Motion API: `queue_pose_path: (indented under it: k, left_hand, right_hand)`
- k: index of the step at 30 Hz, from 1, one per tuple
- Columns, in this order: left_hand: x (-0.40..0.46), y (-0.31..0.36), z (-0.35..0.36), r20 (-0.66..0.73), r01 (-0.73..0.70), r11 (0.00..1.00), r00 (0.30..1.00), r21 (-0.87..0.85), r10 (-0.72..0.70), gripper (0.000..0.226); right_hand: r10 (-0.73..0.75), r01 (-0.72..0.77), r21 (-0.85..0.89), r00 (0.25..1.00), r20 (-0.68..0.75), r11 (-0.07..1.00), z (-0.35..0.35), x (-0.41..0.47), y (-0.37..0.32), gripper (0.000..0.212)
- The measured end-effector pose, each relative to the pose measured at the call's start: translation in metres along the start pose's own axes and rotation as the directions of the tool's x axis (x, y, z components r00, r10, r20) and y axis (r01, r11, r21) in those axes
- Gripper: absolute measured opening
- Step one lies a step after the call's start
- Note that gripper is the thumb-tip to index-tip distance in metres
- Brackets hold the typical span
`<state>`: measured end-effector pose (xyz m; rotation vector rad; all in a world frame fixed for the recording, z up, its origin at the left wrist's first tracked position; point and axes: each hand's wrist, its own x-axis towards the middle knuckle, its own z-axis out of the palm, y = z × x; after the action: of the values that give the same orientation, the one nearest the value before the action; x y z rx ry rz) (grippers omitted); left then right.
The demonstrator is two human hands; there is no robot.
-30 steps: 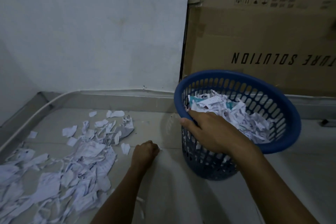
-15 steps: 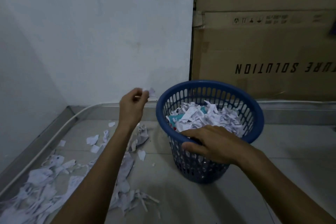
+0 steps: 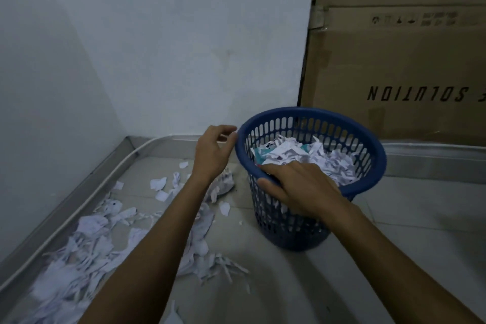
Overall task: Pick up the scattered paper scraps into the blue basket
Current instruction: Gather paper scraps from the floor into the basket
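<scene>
The blue basket stands on the floor, about half full of white paper scraps. My right hand grips its near rim, thumb outside and fingers over the edge. My left hand hovers just left of the rim with loosely curled fingers. I see no scrap in it. Scattered paper scraps lie across the floor to the left, partly hidden under my left forearm.
A large cardboard box stands against the wall right behind the basket. A white wall corner with a metal skirting and a white cable borders the scraps on the left. Bare tiles lie to the right.
My left hand rose from the floor pinching a small scrap and moved right to the basket rim; the scrap is no longer visible. The basket went from tilted to upright.
</scene>
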<state>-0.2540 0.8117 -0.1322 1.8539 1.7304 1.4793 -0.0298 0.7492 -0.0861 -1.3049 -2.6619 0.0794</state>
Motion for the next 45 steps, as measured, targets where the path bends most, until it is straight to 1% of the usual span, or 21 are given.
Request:
queue_pose_path:
  k: [2, 4, 6, 7, 9, 11, 14, 17, 19, 22, 25, 27, 28, 29, 31, 33, 34, 38, 41, 43, 45]
  left_hand:
    - [-0.018, -0.036, -0.002, 0.027, 0.107, 0.994, 0.994, 0.039, -0.108, 0.021]
    - [-0.038, -0.079, -0.003, 0.068, 0.218, 0.967, 0.971, 0.132, -0.229, 0.022]
    - [-0.059, -0.116, -0.003, 0.120, 0.320, 0.909, 0.925, 0.267, -0.361, 0.035]
    - [-0.068, -0.134, -0.001, 0.140, 0.336, 0.871, 0.903, 0.359, -0.406, 0.047]
    - [-0.085, -0.159, 0.001, 0.172, 0.300, 0.784, 0.874, 0.544, -0.454, 0.073]
    - [-0.095, -0.175, 0.006, 0.211, 0.264, 0.725, 0.844, 0.637, -0.493, 0.088]
    - [-0.095, -0.188, 0.016, 0.266, 0.221, 0.721, 0.827, 0.657, -0.496, 0.111]
    - [-0.076, -0.204, 0.035, 0.303, 0.164, 0.729, 0.833, 0.664, -0.463, 0.115]
    - [-0.062, -0.208, 0.047, 0.306, 0.169, 0.738, 0.832, 0.653, -0.462, 0.115]
    - [-0.044, -0.213, 0.069, 0.312, 0.210, 0.735, 0.805, 0.644, -0.504, 0.107]
    - [-0.037, -0.216, 0.088, 0.323, 0.276, 0.699, 0.736, 0.660, -0.595, 0.094]
    - [-0.038, -0.218, 0.100, 0.330, 0.323, 0.691, 0.698, 0.647, -0.635, 0.089]
    - [-0.041, -0.220, 0.103, 0.324, 0.315, 0.691, 0.708, 0.651, -0.628, 0.086]
    - [-0.046, -0.222, 0.106, 0.302, 0.283, 0.691, 0.744, 0.666, -0.596, 0.083]
    - [-0.055, -0.223, 0.106, 0.263, 0.175, 0.687, 0.835, 0.705, -0.483, 0.074]
    - [-0.064, -0.226, 0.102, 0.281, 0.079, 0.693, 0.877, 0.717, -0.390, 0.054]
    - [-0.068, -0.226, 0.100, 0.284, 0.069, 0.709, 0.886, 0.702, -0.367, 0.043]
    - [-0.072, -0.221, 0.092, 0.304, 0.155, 0.802, 0.871, 0.577, -0.387, 0.021]
    - [-0.070, -0.212, 0.088, 0.244, 0.267, 0.836, 0.874, 0.479, -0.419, 0.025]
    - [-0.067, -0.204, 0.079, 0.192, 0.348, 0.858, 0.877, 0.377, -0.440, 0.026]
    - [-0.063, -0.196, 0.066, 0.158, 0.356, 0.887, 0.897, 0.294, -0.412, 0.021]
  right_hand:
    - [-0.023, 0.024, -0.015, 1.000, 0.014, 1.000, 0.002, 0.005, -0.003, 0.033]
    - [-0.047, 0.047, -0.030, 0.999, 0.020, 0.998, 0.004, 0.010, -0.005, 0.034]
    - [-0.052, 0.053, -0.023, 0.999, 0.015, 0.998, 0.004, 0.015, -0.004, 0.037]
    - [-0.049, 0.049, -0.015, 0.999, 0.014, 0.999, 0.006, 0.019, -0.003, 0.039]
    - [-0.038, 0.038, -0.002, 0.999, 0.005, 0.999, 0.006, 0.022, -0.003, 0.042]
    - [-0.026, 0.026, 0.010, 1.000, 0.001, 1.000, 0.007, 0.026, -0.003, 0.043]
    - [-0.009, 0.009, 0.028, 1.000, -0.016, 1.000, 0.005, 0.027, -0.007, 0.042]
    - [-0.007, 0.009, 0.046, 0.999, -0.036, 0.999, 0.009, 0.035, -0.007, 0.045]
    - [0.000, 0.003, 0.065, 0.999, -0.046, 0.998, 0.010, 0.038, -0.005, 0.049]
    - [0.005, 0.001, 0.098, 0.998, -0.058, 0.995, 0.014, 0.044, 0.000, 0.052]
    - [-0.012, 0.020, 0.087, 0.995, -0.096, 0.996, 0.017, 0.051, 0.003, 0.050]
    - [-0.011, 0.019, 0.080, 0.995, -0.099, 0.997, 0.018, 0.056, 0.006, 0.054]
    - [-0.016, 0.024, 0.080, 0.995, -0.101, 0.997, 0.019, 0.058, 0.007, 0.056]
    - [-0.019, 0.027, 0.082, 0.995, -0.103, 0.996, 0.019, 0.059, 0.007, 0.057]
    - [-0.013, 0.023, 0.087, 0.993, -0.115, 0.996, 0.020, 0.061, 0.008, 0.056]
    - [-0.001, 0.013, 0.093, 0.993, -0.122, 0.996, 0.021, 0.061, 0.009, 0.056]
    - [0.005, 0.007, 0.100, 0.993, -0.114, 0.995, 0.021, 0.062, 0.008, 0.057]
    - [0.025, -0.017, 0.113, 0.997, -0.070, 0.993, 0.016, 0.061, 0.005, 0.063]
    - [0.042, -0.034, 0.120, 0.997, -0.063, 0.992, 0.014, 0.061, 0.004, 0.063]
    - [0.044, -0.038, 0.110, 0.997, -0.059, 0.993, 0.014, 0.062, 0.004, 0.060]
    - [0.053, -0.048, 0.109, 0.998, -0.042, 0.993, 0.014, 0.062, 0.004, 0.055]
